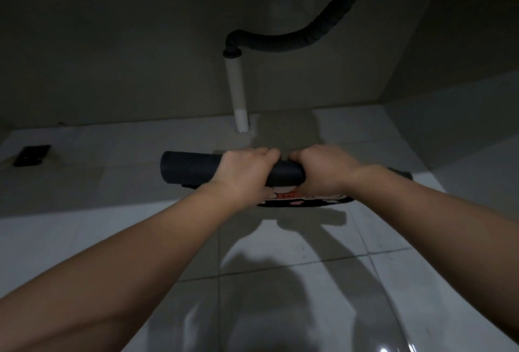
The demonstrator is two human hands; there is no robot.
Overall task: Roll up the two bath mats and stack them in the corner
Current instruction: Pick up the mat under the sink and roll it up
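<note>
Dim bathroom here, pale tiled floor (280, 281) running up to a grey wall, with a white drain pipe (237, 90) and a black corrugated hose (295, 39) hanging below a basin edge at the top of the frame. Small dark object (32, 155) at the left edge, too dim to name.

Centre frame, both hands are down on the dark rolled mat (191, 167). The left hand (247, 172) is wrapped over the roll, fingers curled across the top; the right hand (325, 170) clamps it just beside, knuckles nearly touching. The roll's free end sticks out toward the left.

Underneath, at the lower edge of the hands, a strip of patterned mat (306, 200) shows, pink and white on black. Whether that's the same mat's unrolled tail or the second mat, I cannot tell.

It looks soft and light, rubbery-backed, likely to spring open if released. The best hold is spread wider, nearer both ends, pressing down evenly.

No containers in sight.
</note>
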